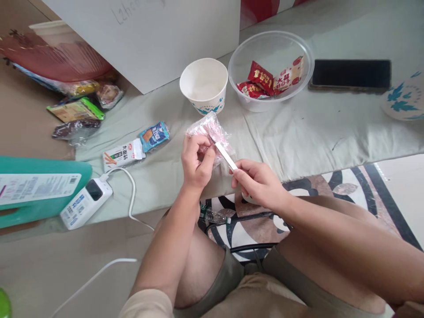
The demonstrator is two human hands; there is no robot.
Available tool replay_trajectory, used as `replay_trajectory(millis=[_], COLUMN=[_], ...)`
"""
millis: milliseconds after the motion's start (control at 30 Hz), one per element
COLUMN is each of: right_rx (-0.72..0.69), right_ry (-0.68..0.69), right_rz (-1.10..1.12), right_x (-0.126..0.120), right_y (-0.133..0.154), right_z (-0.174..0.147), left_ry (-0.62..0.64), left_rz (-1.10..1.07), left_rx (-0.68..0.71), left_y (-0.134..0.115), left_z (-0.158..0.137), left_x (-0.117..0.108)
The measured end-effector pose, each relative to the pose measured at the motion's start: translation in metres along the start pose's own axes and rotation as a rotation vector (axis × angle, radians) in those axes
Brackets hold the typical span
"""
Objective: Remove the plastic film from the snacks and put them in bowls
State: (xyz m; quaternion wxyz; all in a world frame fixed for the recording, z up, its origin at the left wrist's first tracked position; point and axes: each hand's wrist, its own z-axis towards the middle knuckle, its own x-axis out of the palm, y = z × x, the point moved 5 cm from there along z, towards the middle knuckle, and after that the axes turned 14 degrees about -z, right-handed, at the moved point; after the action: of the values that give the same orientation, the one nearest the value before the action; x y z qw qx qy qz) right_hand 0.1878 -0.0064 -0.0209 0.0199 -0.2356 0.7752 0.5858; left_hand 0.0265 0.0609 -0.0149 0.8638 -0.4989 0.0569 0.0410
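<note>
- My left hand (198, 159) is clamped on the near left part of the packet (217, 128), thumb pressed towards bent fingers; I judge that this pinch steadies its slippery clear film.
- My right hand (255, 181) is closed around the near end of the tool (226, 156), whose dark tip reaches over the packet by the left hand's fingers. Gripping it by the end probably leaves the tip free to steer.
- The packet sits ahead of both hands, over the worktop (281, 145); from this far off I cannot tell whether it rests there.
- Just beyond the left hand, the cup (212, 104) stands upright, seemingly for easy reach.
- Beyond the right hand, the bowl (255, 104) gathers red sachets (261, 79), its wall presumably stopping them scattering.
- Farther right of the right hand, the phone (351, 73) lies flat, likely parked out of the way.
- Left of the left hand, two snacks (154, 136) lie together, apart from the packet.
- Farther left, the charger (86, 203) sits beside the jug (36, 185), its cable (134, 190) curving clear of the hands.
</note>
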Motion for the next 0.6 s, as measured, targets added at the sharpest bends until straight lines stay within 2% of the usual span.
replay_trajectory(millis=[167,400,500,600], right_rx=[-0.011,-0.031,-0.047,-0.058], right_ry=[0.016,0.019,0.026,0.037], right_rz=[-0.047,-0.121,-0.17,-0.229], right_x=[0.001,0.0,0.002,0.005], right_y=[0.004,0.008,0.008,0.008], right_z=[0.0,0.0,0.0,-0.001], left_ry=[-0.056,-0.145,-0.223,-0.336], left_rz=[0.01,-0.082,-0.079,-0.073], left_rx=[-0.056,0.003,-0.019,-0.065], left_y=[0.005,-0.001,0.009,0.029], left_z=[0.001,0.006,0.007,0.011], left_x=[-0.007,-0.012,-0.019,-0.039])
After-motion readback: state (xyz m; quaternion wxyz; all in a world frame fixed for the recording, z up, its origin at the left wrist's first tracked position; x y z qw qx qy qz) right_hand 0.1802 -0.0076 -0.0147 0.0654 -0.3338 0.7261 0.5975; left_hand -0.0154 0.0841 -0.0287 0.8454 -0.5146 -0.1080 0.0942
